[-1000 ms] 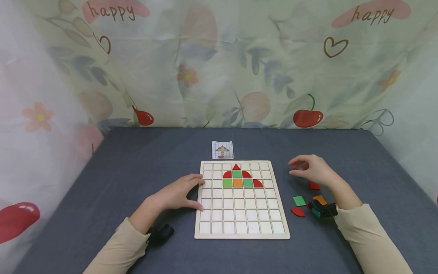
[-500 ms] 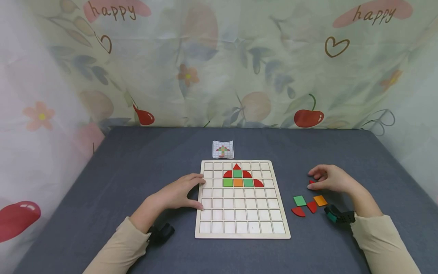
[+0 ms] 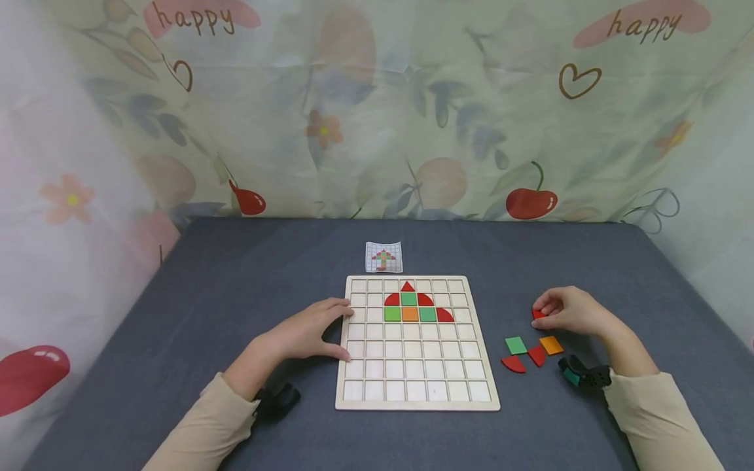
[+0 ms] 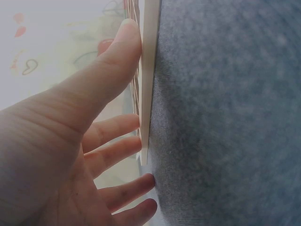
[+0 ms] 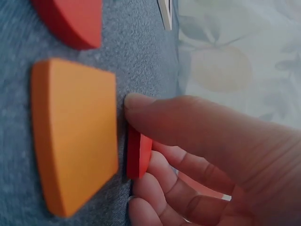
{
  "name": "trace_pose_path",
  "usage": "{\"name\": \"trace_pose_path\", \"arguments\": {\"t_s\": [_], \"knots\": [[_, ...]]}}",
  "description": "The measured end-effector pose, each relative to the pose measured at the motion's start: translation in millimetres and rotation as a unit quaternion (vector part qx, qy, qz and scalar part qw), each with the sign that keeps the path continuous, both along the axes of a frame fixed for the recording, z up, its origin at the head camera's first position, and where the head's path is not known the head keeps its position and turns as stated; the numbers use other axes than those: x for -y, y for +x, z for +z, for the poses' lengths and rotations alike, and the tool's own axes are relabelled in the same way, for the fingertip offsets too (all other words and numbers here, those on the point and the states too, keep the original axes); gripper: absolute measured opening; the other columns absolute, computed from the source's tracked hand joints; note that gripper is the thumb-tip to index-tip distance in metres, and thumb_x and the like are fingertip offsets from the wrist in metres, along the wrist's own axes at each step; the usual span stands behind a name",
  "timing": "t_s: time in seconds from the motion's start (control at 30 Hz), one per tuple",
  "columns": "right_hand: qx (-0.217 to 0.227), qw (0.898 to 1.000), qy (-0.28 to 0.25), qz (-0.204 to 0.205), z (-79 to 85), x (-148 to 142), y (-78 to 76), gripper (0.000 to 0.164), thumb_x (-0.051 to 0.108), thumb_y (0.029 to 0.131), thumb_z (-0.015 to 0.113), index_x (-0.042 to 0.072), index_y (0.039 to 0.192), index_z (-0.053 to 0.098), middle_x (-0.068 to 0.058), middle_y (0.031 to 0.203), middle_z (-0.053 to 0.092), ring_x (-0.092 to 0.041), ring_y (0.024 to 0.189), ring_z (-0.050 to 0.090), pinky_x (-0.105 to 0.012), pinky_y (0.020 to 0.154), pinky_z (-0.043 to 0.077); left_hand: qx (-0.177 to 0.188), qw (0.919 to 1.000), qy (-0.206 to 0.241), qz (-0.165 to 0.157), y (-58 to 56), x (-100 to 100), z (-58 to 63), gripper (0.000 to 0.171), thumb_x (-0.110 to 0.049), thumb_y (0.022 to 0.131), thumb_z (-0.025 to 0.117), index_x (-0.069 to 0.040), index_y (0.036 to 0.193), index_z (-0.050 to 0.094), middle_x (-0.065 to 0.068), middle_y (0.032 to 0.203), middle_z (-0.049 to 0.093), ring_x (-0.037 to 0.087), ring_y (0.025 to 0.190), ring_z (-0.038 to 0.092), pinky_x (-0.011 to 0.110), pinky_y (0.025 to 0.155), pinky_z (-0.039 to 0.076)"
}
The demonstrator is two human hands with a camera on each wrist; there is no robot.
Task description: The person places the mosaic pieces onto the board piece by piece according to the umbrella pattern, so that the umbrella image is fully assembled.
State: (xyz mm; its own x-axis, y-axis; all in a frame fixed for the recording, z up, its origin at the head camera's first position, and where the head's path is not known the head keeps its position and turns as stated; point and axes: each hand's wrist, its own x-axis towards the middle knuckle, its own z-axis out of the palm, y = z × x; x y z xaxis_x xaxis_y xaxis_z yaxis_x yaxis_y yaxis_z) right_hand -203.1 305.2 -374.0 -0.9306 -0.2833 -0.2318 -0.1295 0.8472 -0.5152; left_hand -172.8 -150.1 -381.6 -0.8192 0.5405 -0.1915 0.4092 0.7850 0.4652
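The pale gridded board [image 3: 418,369] lies on the table, with red, green and orange tiles set in its upper rows. At its left edge my left hand [image 3: 303,332] rests with fingers spread; in the left wrist view the thumb [image 4: 110,63] and two fingertips touch the rim. Right of the board, my right hand [image 3: 574,311] pinches a red tile [image 3: 538,314] between thumb and fingers, low over the cloth. The right wrist view shows that red tile [image 5: 138,155] partly covered by the thumb, so its full shape is hidden.
Near the right hand lie a green square tile [image 3: 516,345], an orange square tile [image 3: 552,345], a red quarter-round tile [image 3: 514,364] and another red tile [image 3: 537,356]. A small pattern card [image 3: 384,257] lies behind the board. A patterned curtain [image 3: 377,131] hangs behind the table.
My right hand has moved right and down from beside the board to the far red tile and now pinches it. The left hand and the board stay in place.
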Motion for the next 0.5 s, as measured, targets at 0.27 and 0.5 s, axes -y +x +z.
{"name": "trace_pose_path", "arguments": {"t_s": [0.27,0.5], "knots": [[-0.019,1.0,-0.011,-0.003,4.1,8.5,1.4,0.034,0.023,0.078,0.075,-0.002,0.098,0.064,-0.006,0.085,0.064,-0.01,0.071,0.055,-0.022,0.062,0.046,0.005,1.0,0.001,0.003,-0.2,-0.8,-0.4,0.076,-0.043,0.075,0.075,-0.007,0.135,0.046,0.012,0.148,0.035,0.03,0.137,0.033,0.047,0.11,0.031],[-0.056,0.998,-0.026,0.001,8.4,23.0,2.7,0.029,0.023,0.078,0.075,0.003,0.098,0.066,-0.007,0.089,0.066,-0.011,0.073,0.059,-0.023,0.065,0.049,0.004,1.0,0.002,0.004,0.1,-0.4,0.0,0.076,-0.042,0.075,0.075,-0.007,0.135,0.046,0.013,0.149,0.035,0.031,0.137,0.033,0.047,0.11,0.031]]}}
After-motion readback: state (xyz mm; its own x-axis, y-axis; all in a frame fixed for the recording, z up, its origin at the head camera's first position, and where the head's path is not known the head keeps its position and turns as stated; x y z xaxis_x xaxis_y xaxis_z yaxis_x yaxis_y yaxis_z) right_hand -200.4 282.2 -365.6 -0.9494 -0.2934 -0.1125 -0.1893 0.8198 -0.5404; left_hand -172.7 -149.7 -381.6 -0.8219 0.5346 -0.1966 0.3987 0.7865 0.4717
